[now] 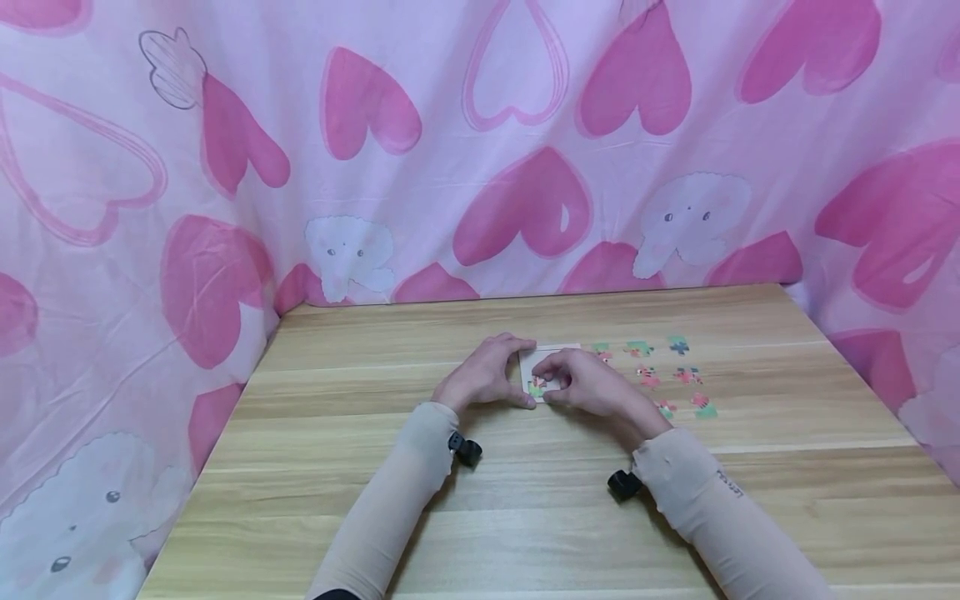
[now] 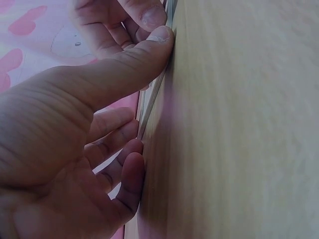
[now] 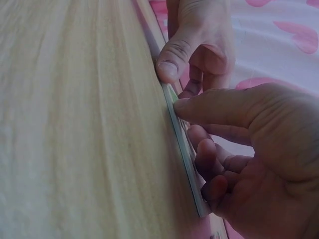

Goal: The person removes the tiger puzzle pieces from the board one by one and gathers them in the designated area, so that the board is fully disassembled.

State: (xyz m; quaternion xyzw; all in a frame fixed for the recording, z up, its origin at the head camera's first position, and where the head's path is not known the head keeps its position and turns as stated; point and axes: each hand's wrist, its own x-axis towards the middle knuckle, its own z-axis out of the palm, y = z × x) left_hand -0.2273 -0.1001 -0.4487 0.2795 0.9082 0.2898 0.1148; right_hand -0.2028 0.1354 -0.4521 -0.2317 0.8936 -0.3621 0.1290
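Note:
A small white puzzle tray (image 1: 550, 347) lies on the table, with a colourful jigsaw piece (image 1: 536, 388) in its near left corner. My left hand (image 1: 486, 372) spans the tray's left side and grips it, the thumb at the near corner and fingers toward the far edge. From the right, my right hand (image 1: 596, 383) reaches over the tray and pinches the piece with bent fingertips, covering part of it. In the right wrist view the right thumb (image 3: 212, 107) lies at the near rim of the tray (image 3: 183, 149), close to the left thumb (image 3: 172, 64).
Several loose jigsaw pieces (image 1: 687, 376) in red, green and blue lie spread out right of the tray, some partly behind the right hand. The wooden table (image 1: 337, 375) ends at a pink heart-patterned curtain (image 1: 525, 208) at the back and sides.

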